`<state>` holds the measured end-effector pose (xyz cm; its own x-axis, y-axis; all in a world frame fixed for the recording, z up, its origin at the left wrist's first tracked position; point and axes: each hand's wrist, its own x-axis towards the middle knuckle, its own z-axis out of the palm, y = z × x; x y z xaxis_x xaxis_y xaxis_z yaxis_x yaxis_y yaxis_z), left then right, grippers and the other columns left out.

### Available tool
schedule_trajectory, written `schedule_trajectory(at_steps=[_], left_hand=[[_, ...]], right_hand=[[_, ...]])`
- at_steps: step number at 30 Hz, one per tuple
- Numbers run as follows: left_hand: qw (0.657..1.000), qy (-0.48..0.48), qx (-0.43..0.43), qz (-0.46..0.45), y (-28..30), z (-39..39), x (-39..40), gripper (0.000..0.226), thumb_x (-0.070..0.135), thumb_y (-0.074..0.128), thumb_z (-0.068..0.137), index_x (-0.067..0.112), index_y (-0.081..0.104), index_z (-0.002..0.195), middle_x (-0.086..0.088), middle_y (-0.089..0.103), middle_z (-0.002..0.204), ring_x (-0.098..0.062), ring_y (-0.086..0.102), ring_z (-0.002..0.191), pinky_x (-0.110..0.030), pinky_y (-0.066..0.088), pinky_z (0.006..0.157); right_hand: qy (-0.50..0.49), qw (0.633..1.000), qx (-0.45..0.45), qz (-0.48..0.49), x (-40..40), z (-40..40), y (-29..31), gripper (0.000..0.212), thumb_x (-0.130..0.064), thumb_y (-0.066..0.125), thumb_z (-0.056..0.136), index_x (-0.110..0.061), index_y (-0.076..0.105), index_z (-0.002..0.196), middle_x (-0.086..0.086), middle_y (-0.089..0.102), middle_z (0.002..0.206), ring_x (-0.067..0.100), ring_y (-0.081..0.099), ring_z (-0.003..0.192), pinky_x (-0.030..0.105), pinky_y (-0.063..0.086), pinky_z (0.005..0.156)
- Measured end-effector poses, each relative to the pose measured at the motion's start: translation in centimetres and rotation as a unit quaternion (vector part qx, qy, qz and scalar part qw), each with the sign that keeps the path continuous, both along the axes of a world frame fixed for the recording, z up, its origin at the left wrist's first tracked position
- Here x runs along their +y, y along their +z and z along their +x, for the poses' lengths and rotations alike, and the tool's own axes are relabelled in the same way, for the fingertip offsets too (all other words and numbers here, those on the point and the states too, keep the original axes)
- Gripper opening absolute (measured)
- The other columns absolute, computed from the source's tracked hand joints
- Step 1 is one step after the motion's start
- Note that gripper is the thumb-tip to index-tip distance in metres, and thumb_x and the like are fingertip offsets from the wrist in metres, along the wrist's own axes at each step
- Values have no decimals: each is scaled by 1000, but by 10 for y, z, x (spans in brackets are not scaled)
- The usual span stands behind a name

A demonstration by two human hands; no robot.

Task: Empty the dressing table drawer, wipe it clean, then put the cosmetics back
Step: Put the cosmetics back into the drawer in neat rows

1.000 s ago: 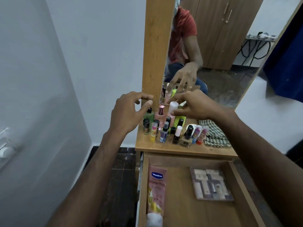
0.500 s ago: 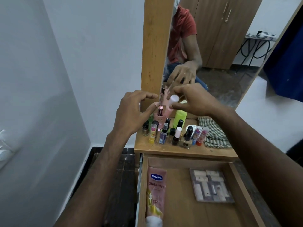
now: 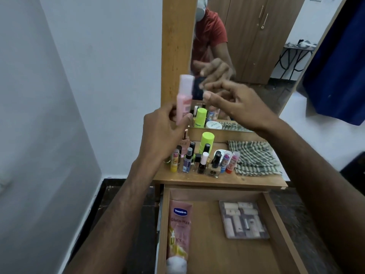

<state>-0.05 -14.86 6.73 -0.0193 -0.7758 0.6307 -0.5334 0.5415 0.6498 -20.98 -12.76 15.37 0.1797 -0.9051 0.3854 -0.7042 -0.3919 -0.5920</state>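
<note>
My left hand (image 3: 164, 133) grips a tall pink bottle with a pale cap (image 3: 184, 95), held upright above the dressing table top (image 3: 256, 181). Just right of the bottle's upper part, my right hand (image 3: 237, 101) hovers with loosely spread fingers and nothing in them. Several small cosmetics (image 3: 203, 161) stand in a cluster on the table top, among them a lime green bottle (image 3: 206, 141). Below, the open drawer (image 3: 276, 224) holds a pink Vaseline tube (image 3: 178, 224) along its left side and a flat makeup palette (image 3: 244, 219) at the back right.
A folded green-checked cloth (image 3: 254, 157) lies on the table top at the right. The mirror (image 3: 246, 56) with its wooden frame (image 3: 177, 46) stands behind, reflecting a person and a wardrobe. A white wall is on the left, dark floor (image 3: 136, 214) beside the drawer.
The pink bottle has been lifted off the table top and passed from my right hand into my left. My right hand has let go and now hovers beside it.
</note>
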Motion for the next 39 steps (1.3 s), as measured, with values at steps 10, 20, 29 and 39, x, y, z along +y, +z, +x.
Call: schedule_trajectory(at_steps=[10,20,29,39], left_hand=[[996,-36,64,40,-5,2,14,77,71,77,78,24,49,131,18,62,92,15,65,88,-2,49,65],[937,-234,218,139,-4,-12,52,57,52,24,109,24,72,98,-4,70,73,-16,66,62,-30,54,59],[903,-329,-34,275,-69,-21,121,42,68,66,92,27,66,101,5,76,88,-10,74,67,-24,55,52],[911,-169,-209,313,-125,-28,111,36,38,84,86,26,66,115,14,72,101,3,67,84,-23,58,76]], right_hand=[[12,974,212,74,-24,-20,-55,20,-36,82,89,-33,76,108,-9,76,109,0,69,93,15,54,73],[-66,964,-256,-3,5,-50,-26,18,-13,64,104,-13,70,121,14,72,107,31,68,86,31,62,76],[-8,954,-250,164,145,-73,-75,22,-28,62,100,-20,76,116,13,78,106,27,75,98,32,62,82],[-108,953,26,282,126,-41,-170,15,-37,75,96,-23,71,101,-8,74,93,5,68,86,27,55,75]])
